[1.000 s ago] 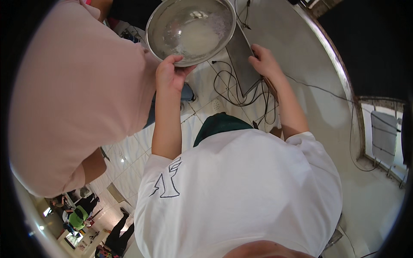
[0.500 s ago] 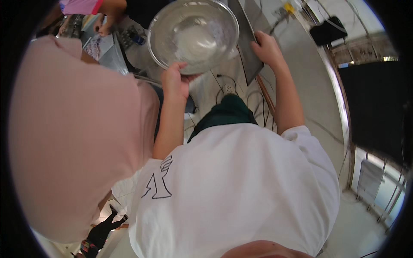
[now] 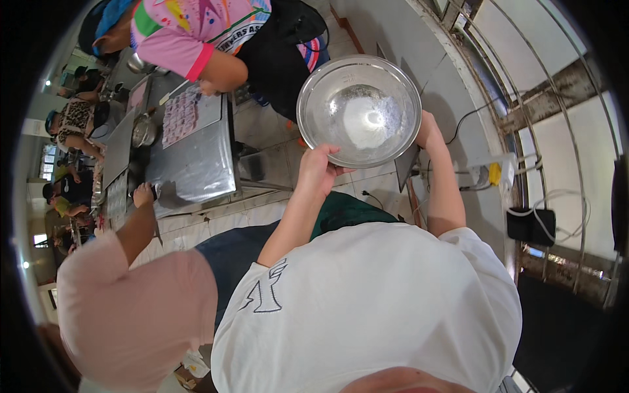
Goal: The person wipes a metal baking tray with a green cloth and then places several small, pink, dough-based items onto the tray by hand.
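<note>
A shiny round mixing bowl (image 3: 327, 131) is held up in front of me, with a white substance (image 3: 368, 124) at its bottom that looks like powder. My left hand (image 3: 319, 171) grips the bowl's near left rim, thumb on top and fingers underneath. At the bowl's right side is my right hand (image 3: 429, 132). Its fingers are hidden behind the rim, so whether it holds the bowl or the dark flat board (image 3: 406, 169) behind it does not show.
On my left stands a person in a pink shirt (image 3: 144, 288), close by. Another person in a colourful top (image 3: 190, 39) bends over a metal table (image 3: 196, 177) with a tray of pinkish pieces (image 3: 181, 116). A cable (image 3: 462, 124) and window bars (image 3: 557, 85) are to the right.
The view has swung, bringing the metal table and more people into sight. The bowl now sits further right and lower in view. My right hand, earlier on the dark board's edge, is now beside the bowl.
</note>
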Tool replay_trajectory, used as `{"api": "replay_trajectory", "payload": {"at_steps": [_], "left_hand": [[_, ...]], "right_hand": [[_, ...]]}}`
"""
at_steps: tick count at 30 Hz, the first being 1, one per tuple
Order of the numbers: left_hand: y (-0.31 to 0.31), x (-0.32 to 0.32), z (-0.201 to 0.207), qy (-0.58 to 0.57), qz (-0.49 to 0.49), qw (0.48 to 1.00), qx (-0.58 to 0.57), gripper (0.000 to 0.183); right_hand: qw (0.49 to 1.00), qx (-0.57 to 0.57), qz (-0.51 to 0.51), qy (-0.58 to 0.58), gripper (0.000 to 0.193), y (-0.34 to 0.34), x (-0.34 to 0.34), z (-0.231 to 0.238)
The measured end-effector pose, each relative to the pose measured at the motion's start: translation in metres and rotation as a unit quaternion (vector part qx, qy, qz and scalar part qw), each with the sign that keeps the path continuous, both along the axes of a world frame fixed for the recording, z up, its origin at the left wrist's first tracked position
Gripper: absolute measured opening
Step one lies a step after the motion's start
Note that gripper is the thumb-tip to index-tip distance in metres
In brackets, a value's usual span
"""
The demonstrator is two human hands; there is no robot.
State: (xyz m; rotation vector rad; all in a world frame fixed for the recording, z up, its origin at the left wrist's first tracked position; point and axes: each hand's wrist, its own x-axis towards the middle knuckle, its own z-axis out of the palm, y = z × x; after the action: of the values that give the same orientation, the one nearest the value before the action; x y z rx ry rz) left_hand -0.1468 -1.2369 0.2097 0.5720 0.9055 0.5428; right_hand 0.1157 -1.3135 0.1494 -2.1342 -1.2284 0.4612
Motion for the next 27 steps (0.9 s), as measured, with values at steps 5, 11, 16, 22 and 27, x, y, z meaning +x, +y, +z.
{"api": "replay_trajectory", "payload": {"at_steps": [5, 11, 16, 22, 27], "left_hand": [[0.072, 0.045, 0.004, 0.008, -0.022, 1.0, 0.006, 0.039], [0.182, 0.112, 0.011, -0.072, -0.073, 0.994, 0.04, 0.038], [0.252, 0.166, 0.044, -0.124, -0.111, 0.984, 0.06, 0.035], [0.317, 0.213, 0.063, -0.16, -0.058, 0.981, 0.089, 0.038], [0.33, 0.243, 0.049, -0.091, 0.109, 0.986, 0.09, 0.041]], "right_hand": [[0.998, 0.037, 0.052, 0.022, 0.028, 0.078, 0.056, -0.021], [0.998, 0.03, 0.028, 0.044, 0.039, 0.153, 0.095, -0.005], [0.993, 0.107, -0.004, 0.039, 0.046, 0.204, 0.117, 0.002], [0.998, 0.031, 0.058, 0.021, 0.052, 0.306, 0.194, -0.006], [0.994, 0.011, 0.107, 0.025, 0.045, 0.402, 0.265, -0.011]]}}
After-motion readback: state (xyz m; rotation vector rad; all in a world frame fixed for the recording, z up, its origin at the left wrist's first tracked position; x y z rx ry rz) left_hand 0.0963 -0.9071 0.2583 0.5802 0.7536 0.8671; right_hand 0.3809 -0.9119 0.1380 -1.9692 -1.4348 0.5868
